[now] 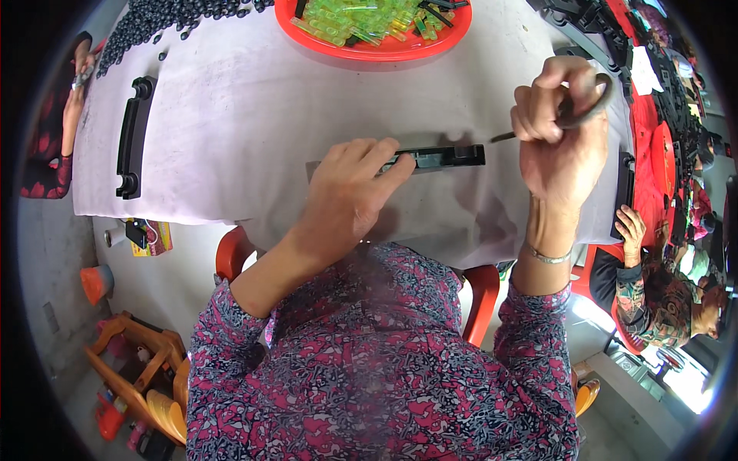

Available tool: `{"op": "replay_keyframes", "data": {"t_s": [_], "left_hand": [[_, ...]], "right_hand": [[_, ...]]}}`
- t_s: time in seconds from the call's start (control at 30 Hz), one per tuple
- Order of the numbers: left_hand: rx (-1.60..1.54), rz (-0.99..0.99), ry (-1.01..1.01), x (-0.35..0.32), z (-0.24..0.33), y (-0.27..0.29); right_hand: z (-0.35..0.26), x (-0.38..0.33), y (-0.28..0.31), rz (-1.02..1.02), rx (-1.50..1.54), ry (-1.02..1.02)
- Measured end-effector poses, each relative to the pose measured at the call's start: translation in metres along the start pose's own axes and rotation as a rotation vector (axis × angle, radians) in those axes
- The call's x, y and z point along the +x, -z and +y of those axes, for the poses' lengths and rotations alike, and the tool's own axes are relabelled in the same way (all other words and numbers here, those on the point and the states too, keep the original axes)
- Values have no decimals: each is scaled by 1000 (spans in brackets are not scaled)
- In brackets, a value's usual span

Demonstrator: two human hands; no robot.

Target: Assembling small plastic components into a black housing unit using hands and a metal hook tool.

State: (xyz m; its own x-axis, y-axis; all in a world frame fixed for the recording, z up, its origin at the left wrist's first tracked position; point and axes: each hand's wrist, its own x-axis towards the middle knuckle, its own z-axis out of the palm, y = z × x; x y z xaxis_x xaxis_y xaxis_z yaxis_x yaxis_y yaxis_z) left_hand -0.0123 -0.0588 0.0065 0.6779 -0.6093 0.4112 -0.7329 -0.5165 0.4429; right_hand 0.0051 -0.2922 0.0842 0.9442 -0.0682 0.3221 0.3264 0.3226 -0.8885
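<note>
A long black plastic bar (453, 157) with a hollow channel lies on the cloth-covered table in front of me. My left hand (350, 180) grips its left part, with the fingers curled over the top edge. That end of the bar is mostly hidden beneath the hand. Raised to the right of the bar, my right hand (560, 138) is closed around a dark tool (601, 106) with a curved, loop-like handle. Its thin tip points left, near the bar's right end but apart from it. The right hand is slightly blurred.
A red basin (369, 52) of yellow-green clear vials and black pieces stands at the far side. Many small dark beads (146, 34) are heaped far left. Another black bar (134, 138) lies at left. Black parts (592, 31) pile up far right. People sit at both sides.
</note>
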Motion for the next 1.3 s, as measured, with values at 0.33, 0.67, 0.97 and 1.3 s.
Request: {"op": "replay_keyframes", "data": {"t_s": [0.33, 0.67, 0.97, 1.3], "left_hand": [[-45, 16, 13, -4, 0, -7], [-33, 31, 7, -5, -1, -10], [-28, 30, 3, -5, -4, -12], [50, 87, -48, -11, -8, -22]], "right_hand": [[17, -9, -23, -165, 383, -155], [33, -11, -32, -68, 368, -232], [43, -10, -38, -54, 281, -301], [46, -14, -33, -215, 274, -284]]}}
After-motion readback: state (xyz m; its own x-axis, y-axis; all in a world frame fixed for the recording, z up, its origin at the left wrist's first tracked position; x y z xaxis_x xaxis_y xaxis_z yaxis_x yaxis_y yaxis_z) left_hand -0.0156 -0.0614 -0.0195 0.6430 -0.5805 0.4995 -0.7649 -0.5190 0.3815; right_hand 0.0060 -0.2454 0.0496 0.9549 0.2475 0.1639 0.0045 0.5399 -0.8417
